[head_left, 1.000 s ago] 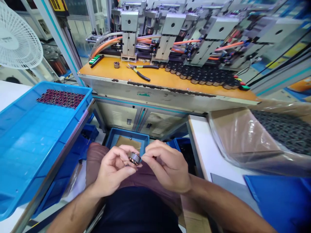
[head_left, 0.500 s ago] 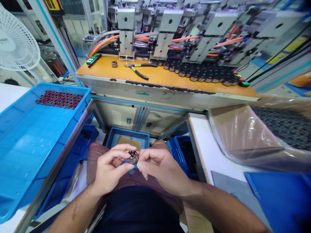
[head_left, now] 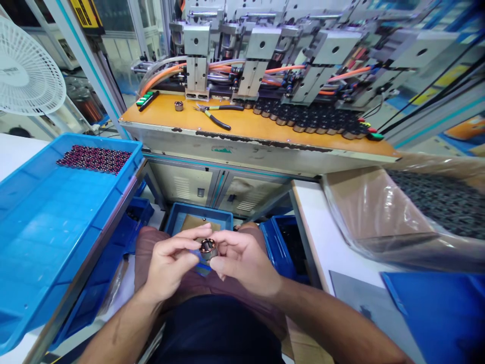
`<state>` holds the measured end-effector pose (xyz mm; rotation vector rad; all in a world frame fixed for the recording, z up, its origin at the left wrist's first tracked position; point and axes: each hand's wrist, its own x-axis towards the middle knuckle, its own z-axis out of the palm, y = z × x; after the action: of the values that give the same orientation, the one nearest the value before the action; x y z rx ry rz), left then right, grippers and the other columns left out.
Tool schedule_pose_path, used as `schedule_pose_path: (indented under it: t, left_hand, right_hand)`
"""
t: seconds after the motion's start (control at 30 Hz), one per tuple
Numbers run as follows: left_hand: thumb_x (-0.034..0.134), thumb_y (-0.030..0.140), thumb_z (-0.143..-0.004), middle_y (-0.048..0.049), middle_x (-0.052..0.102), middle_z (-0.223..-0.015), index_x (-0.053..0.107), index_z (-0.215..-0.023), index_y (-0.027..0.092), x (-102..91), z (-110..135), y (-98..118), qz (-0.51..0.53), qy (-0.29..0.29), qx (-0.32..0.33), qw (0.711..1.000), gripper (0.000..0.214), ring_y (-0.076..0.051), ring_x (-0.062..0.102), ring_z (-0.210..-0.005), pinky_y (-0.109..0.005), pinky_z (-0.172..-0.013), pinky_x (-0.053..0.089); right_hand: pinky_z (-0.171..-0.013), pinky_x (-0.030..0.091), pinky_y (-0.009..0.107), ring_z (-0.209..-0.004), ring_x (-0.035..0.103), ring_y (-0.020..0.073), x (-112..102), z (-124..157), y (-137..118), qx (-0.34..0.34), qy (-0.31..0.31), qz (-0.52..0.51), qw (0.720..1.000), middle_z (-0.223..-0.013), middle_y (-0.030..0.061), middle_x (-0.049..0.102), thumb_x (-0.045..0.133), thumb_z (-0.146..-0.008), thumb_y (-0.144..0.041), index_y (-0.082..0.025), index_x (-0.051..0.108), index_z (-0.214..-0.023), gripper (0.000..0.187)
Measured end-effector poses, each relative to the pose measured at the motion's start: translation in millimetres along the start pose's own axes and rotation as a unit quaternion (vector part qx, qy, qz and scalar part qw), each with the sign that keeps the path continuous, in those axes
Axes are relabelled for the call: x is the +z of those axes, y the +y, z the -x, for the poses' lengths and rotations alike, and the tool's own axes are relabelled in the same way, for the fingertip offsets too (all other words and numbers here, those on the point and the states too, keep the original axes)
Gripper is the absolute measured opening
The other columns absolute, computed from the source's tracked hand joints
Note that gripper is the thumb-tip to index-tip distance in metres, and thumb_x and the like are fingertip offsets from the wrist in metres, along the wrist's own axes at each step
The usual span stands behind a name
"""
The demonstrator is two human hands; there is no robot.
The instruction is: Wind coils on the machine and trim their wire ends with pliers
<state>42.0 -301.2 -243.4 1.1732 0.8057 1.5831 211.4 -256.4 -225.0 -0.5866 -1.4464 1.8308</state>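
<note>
Between my two hands, above my lap, is a small ring-shaped motor stator (head_left: 208,250) with a dark slotted core and copper windings inside. The thumb and index finger of my right hand (head_left: 246,260) grip its right side. My left hand (head_left: 168,265) is curled at its left side, thumb and index fingertips against the rim, other fingers partly hidden behind. The stator's open top is tilted toward me.
A yellow-topped bench (head_left: 162,116) ahead holds cutting pliers (head_left: 215,115), one loose stator (head_left: 179,105) and a row of dark-topped stators (head_left: 314,119) under a machine. A blue tray (head_left: 76,202) with wound parts stands left; a plastic-lined box (head_left: 364,202) stands right.
The stator has turned so its open top shows more. My right fingers have gone from pinching at its edge to gripping its right side; my left thumb has drawn back to the left.
</note>
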Motion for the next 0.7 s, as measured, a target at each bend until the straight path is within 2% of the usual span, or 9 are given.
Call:
schedule_pose_path:
  t: [0.03,0.07,0.13,0.2,0.23,0.37,0.53,0.63,0.7]
  left_hand:
    - [0.067,0.021,-0.088,-0.0042,0.074,-0.118,0.076,-0.097,0.029,-3.5,-1,-2,-0.008,0.041,-0.012,0.999,0.015,-0.024,0.064,-0.120,-0.042,-0.104,0.050]
    - [0.063,0.024,-0.091,-0.0044,0.075,-0.116,0.076,-0.097,0.028,-6.8,-3,-3,-0.031,0.097,-0.021,0.995,0.015,-0.022,0.066,-0.117,-0.041,-0.102,0.051]
    - [0.062,0.025,-0.092,-0.0036,0.077,-0.107,0.076,-0.098,0.026,-10.8,-1,-1,-0.142,0.209,-0.013,0.968,0.015,-0.018,0.070,-0.107,-0.033,-0.098,0.052]
    - [0.068,0.020,-0.087,-0.0015,0.077,-0.097,0.075,-0.101,0.025,-8.6,4,7,-0.285,0.226,0.034,0.931,0.016,-0.014,0.071,-0.095,-0.025,-0.092,0.053]
    - [0.071,0.017,-0.084,-0.0008,0.077,-0.095,0.074,-0.104,0.024,-4.9,8,12,-0.342,0.190,0.060,0.918,0.022,-0.013,0.070,-0.091,-0.023,-0.088,0.053]
    - [0.078,0.016,-0.077,-0.0018,0.076,-0.099,0.065,-0.122,0.024,17.6,15,28,-0.401,0.034,0.085,0.911,0.047,-0.013,0.070,-0.085,-0.021,-0.080,0.055]
    - [0.080,0.023,-0.076,-0.0019,0.077,-0.097,0.069,-0.115,0.023,28.4,6,27,-0.355,0.028,0.015,0.934,0.041,-0.013,0.070,-0.076,-0.022,-0.074,0.057]
    - [0.078,0.022,-0.078,-0.0012,0.077,-0.097,0.070,-0.112,0.025,25.8,4,23,-0.315,0.019,-0.022,0.949,0.034,-0.013,0.070,-0.075,-0.022,-0.072,0.058]
    - [0.076,0.020,-0.079,-0.0024,0.077,-0.103,0.071,-0.111,0.025,23.6,4,23,-0.314,0.007,-0.010,0.949,0.033,-0.015,0.071,-0.087,-0.025,-0.080,0.058]
  right_hand:
    - [-0.049,0.048,0.021,-0.055,0.056,0.0091,-1,-1,0,-0.077,0.037,0.095,0.992,-0.077,0.0014,0.063,0.071,-0.082,-0.026,-0.016,0.065,-0.098,0.021]
    - [-0.052,0.050,0.023,-0.057,0.058,0.0106,-2,-2,-1,-0.167,0.077,0.211,0.960,-0.076,0.0016,0.064,0.068,-0.083,-0.023,-0.016,0.064,-0.099,0.018]
    - [-0.059,0.052,0.025,-0.063,0.063,0.0135,-9,-5,0,-0.324,0.138,0.422,0.835,-0.077,0.0029,0.067,0.064,-0.085,-0.016,-0.016,0.062,-0.102,0.017]
    - [-0.064,0.053,0.028,-0.069,0.066,0.0161,-18,-7,4,-0.406,0.150,0.525,0.732,-0.079,0.0046,0.070,0.063,-0.084,-0.011,-0.015,0.061,-0.106,0.022]
    - [-0.066,0.053,0.029,-0.071,0.067,0.0170,-22,-7,7,-0.425,0.141,0.543,0.711,-0.081,0.0058,0.071,0.063,-0.084,-0.009,-0.014,0.061,-0.107,0.025]
    - [-0.063,0.052,0.032,-0.070,0.066,0.0192,-35,-6,19,-0.478,0.090,0.577,0.656,-0.083,0.0094,0.072,0.066,-0.085,-0.012,-0.008,0.062,-0.113,0.029]
    - [-0.060,0.052,0.033,-0.072,0.065,0.0204,-38,-1,19,-0.521,0.053,0.588,0.616,-0.086,0.0135,0.072,0.062,-0.088,-0.013,-0.003,0.063,-0.112,0.026]
    - [-0.062,0.053,0.033,-0.075,0.065,0.0201,-35,2,16,-0.522,0.053,0.588,0.616,-0.088,0.0132,0.072,0.062,-0.086,-0.010,-0.004,0.063,-0.111,0.026]
    - [-0.066,0.054,0.031,-0.077,0.066,0.0184,-30,5,12,-0.489,0.057,0.572,0.656,-0.089,0.0117,0.072,0.061,-0.086,-0.009,-0.006,0.062,-0.111,0.025]
